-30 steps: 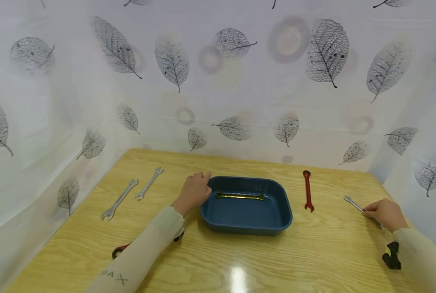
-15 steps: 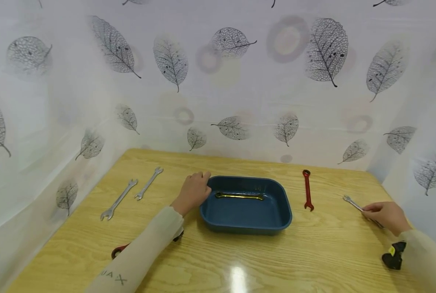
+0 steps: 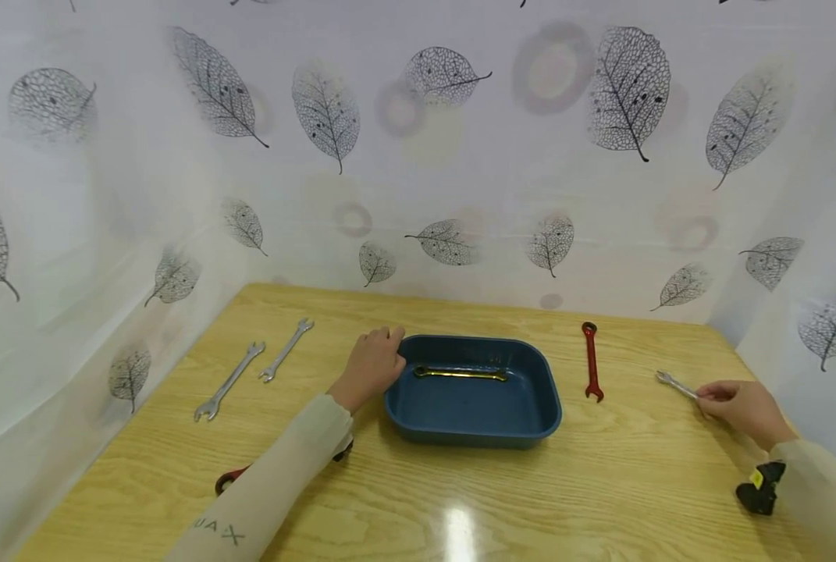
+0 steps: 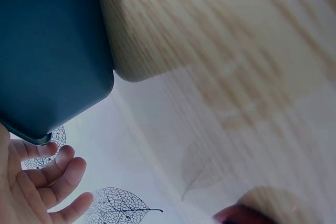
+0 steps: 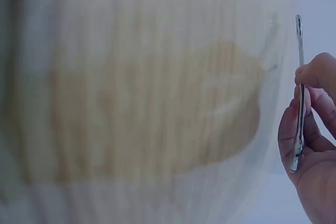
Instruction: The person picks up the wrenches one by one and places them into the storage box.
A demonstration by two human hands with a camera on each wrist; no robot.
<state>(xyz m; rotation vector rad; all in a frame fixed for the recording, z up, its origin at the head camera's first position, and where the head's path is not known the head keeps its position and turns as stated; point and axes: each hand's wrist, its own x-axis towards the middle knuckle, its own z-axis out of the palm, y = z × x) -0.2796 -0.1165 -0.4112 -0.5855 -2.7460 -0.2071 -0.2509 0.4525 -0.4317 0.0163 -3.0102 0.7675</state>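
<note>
My left hand (image 3: pixel 371 367) holds the left rim of a dark blue rectangular tray (image 3: pixel 474 437). In the left wrist view, the curled fingers (image 4: pixel 58 174) are at the lip of the tray's wall (image 4: pixel 52 51), and the thumb is hidden. A gold-coloured wrench (image 3: pixel 460 374) lies inside along the far side. On the right, my right hand (image 3: pixel 744 410) pinches a small silver open-end wrench (image 3: pixel 677 385) by its middle. The right wrist view has this wrench (image 5: pixel 301 51) between thumb and fingers, edge-on, its lower end beside the palm.
A red wrench (image 3: pixel 592 363) lies right of the tray. Two silver wrenches lie at left, a longer one (image 3: pixel 229 382) and a shorter one (image 3: pixel 286 351). Another red wrench (image 3: pixel 228 478) is partly covered by my left forearm. Leaf-print curtain (image 3: pixel 488 179) borders the wooden table (image 3: pixel 530 507).
The right hand's fingers have closed around the silver wrench, which has tilted and come up from the table. The left hand and the tray have stayed in place.
</note>
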